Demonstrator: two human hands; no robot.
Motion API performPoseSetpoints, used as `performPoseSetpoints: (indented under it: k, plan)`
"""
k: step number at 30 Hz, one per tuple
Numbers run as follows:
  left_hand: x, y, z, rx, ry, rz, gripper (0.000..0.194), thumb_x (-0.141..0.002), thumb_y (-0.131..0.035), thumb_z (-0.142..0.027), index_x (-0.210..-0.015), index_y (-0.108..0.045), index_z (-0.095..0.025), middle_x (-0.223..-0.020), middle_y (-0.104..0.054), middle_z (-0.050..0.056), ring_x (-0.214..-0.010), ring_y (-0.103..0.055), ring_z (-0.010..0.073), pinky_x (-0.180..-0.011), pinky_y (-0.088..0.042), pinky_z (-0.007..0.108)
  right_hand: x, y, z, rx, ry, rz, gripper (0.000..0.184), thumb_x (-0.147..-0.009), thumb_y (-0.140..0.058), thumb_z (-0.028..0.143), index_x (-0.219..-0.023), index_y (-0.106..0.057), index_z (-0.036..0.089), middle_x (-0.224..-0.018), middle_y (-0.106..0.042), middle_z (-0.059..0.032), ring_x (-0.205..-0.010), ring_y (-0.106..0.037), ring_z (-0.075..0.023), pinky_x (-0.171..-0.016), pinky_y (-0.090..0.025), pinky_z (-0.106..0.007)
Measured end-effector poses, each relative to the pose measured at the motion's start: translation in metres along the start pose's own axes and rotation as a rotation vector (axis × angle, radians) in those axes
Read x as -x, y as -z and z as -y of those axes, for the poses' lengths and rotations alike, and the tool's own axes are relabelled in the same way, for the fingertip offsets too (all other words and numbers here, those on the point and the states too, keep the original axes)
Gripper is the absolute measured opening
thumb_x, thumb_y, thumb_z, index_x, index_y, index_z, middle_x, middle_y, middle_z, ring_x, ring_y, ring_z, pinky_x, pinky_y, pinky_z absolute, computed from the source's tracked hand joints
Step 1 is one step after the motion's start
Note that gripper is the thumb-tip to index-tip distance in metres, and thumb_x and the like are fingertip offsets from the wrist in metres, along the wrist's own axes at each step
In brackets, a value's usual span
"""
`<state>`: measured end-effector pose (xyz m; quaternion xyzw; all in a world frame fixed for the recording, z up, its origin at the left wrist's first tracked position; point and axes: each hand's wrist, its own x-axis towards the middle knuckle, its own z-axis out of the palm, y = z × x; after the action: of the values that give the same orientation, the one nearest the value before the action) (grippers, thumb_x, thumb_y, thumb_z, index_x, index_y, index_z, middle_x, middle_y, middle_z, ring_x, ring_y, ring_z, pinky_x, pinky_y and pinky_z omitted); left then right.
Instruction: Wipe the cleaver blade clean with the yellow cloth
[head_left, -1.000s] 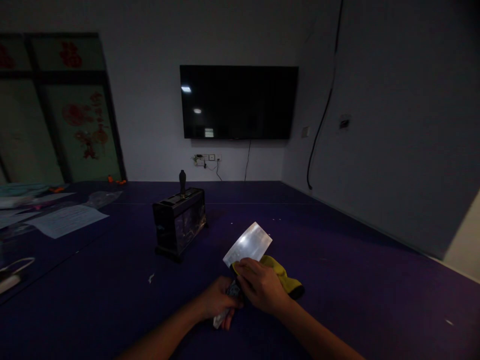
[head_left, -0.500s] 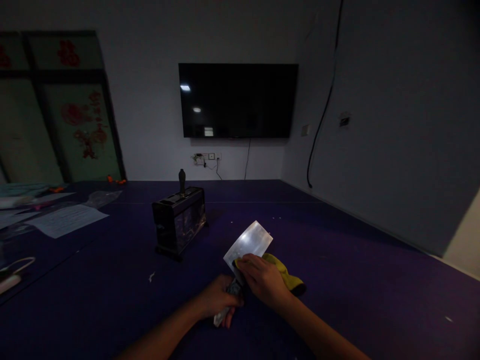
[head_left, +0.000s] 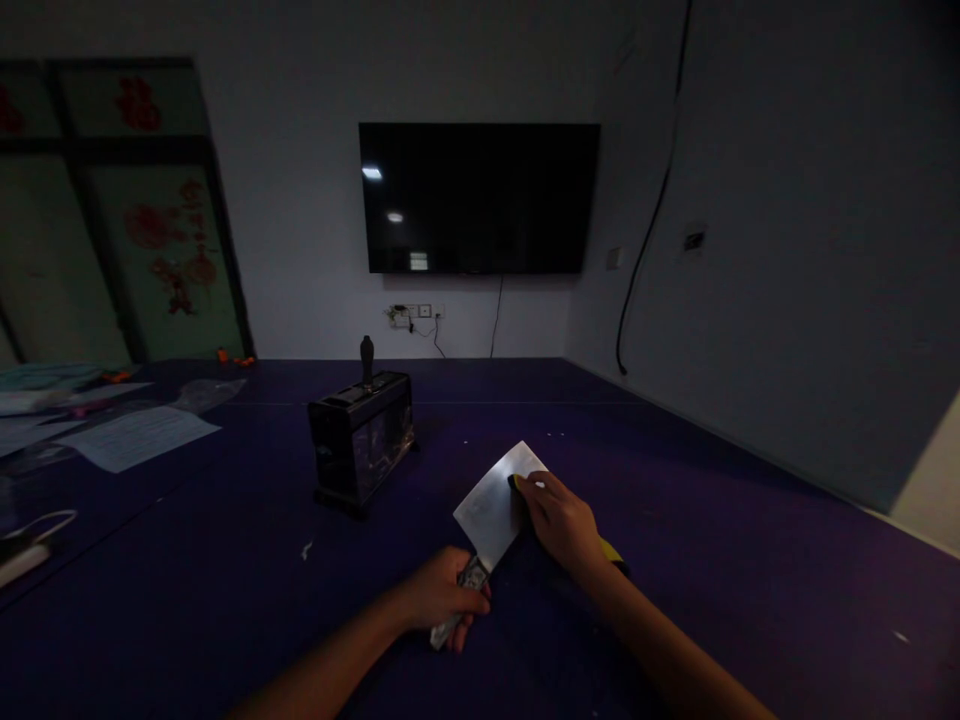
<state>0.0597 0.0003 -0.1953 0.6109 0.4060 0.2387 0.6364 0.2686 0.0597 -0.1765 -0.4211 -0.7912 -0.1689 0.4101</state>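
My left hand [head_left: 448, 598] is closed round the pale, patterned handle of a cleaver [head_left: 491, 505], whose broad shiny blade points up and to the right above the table. A yellow cloth with a dark edge [head_left: 613, 552] is in my right hand [head_left: 564, 522], mostly hidden behind the fingers and wrist. Those fingers press the cloth against the blade near its right edge. To the left of the blade stands a black knife block [head_left: 361, 440] with clear side panels, and one dark handle [head_left: 367, 360] sticks up from its top.
A purple table [head_left: 690, 600] spreads under everything. On its left lie paper sheets [head_left: 142, 437], clear plastic [head_left: 208, 394] and a white item with a cord [head_left: 26, 560]. Small white scraps [head_left: 306, 550] are scattered about. A television [head_left: 480, 200] hangs on the far wall.
My right hand has slid with the cloth up and to the right along the blade, baring its lower part. My left hand keeps its hold on the handle, almost in place.
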Motion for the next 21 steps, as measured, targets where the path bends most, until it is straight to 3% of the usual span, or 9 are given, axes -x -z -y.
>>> performPoseSetpoints:
  k: [10, 21]
  plan:
    - [0.004, 0.0, -0.006, -0.044, 0.005, 0.001, 0.022, -0.06, -0.059, -0.023, -0.078, -0.048, -0.015, -0.043, -0.046, -0.009, -0.031, -0.044, 0.0078, -0.036, -0.032, 0.018, -0.002, -0.006, -0.016, -0.001, -0.1, -0.04, 0.029, -0.088, -0.035, 0.024, -0.102, -0.061, 0.023, -0.096, -0.061, -0.005, -0.076, -0.061, -0.0143, -0.063, -0.048, -0.023]
    - [0.001, -0.002, -0.002, -0.012, -0.013, -0.016, 0.022, -0.059, -0.058, -0.023, -0.078, -0.048, -0.015, -0.042, -0.047, -0.008, -0.032, -0.044, 0.0085, -0.035, -0.033, 0.018, 0.001, -0.001, 0.008, -0.029, 0.017, 0.07, 0.028, -0.089, -0.038, 0.024, -0.108, -0.059, 0.026, -0.1, -0.061, -0.0041, -0.075, -0.061, -0.0136, -0.062, -0.047, -0.022]
